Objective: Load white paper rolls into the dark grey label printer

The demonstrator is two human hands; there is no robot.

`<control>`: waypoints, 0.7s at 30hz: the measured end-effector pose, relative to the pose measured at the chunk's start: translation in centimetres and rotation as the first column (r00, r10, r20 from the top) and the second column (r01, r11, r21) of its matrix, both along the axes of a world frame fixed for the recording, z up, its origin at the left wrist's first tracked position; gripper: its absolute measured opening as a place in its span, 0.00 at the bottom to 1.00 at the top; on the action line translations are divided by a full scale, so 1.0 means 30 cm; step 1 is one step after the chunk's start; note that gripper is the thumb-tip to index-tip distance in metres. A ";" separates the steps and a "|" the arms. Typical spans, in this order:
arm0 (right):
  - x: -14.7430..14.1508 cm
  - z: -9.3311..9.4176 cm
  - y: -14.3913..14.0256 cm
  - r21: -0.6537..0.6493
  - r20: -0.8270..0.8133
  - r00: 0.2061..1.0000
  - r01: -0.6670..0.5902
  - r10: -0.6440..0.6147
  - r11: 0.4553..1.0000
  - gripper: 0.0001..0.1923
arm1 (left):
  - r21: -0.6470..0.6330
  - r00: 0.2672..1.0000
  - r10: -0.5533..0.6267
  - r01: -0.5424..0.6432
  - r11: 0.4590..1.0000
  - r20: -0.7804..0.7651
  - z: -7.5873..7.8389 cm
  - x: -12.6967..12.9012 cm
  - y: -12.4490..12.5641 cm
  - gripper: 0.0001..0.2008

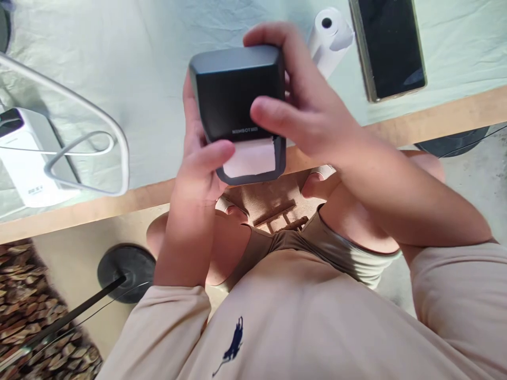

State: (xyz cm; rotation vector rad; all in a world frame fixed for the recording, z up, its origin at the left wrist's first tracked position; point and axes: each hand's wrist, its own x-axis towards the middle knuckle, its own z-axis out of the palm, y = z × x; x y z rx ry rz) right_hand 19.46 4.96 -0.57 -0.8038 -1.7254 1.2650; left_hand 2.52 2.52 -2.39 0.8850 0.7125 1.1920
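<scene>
Gripping the small black label printer (237, 100) between left hand (198, 163) and right hand (312, 116), lifted above the table edge (435, 119), the white paper (250, 157) beside both thumbs is best kept uncovered.

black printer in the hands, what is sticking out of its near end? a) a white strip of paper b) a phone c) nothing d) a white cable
a: a white strip of paper shows at the near end of the black printer, which the left hand and right hand hold above the table edge; the white cable and phone lie apart on the table.
</scene>
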 end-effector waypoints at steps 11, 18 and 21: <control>0.034 0.005 0.024 0.004 0.008 1.000 0.025 -0.025 1.000 0.40 | -0.076 1.000 0.027 -0.027 0.997 0.002 0.040 0.021 -0.014 0.25; 0.093 0.068 0.018 0.194 0.282 0.959 -0.041 -0.016 0.980 0.39 | -0.142 0.982 0.173 -0.182 0.973 -0.074 0.022 0.006 0.012 0.13; 0.107 0.104 0.007 0.291 0.430 0.885 0.051 -0.178 0.955 0.41 | -0.221 0.979 0.168 -0.191 0.956 -0.118 0.022 0.006 0.022 0.10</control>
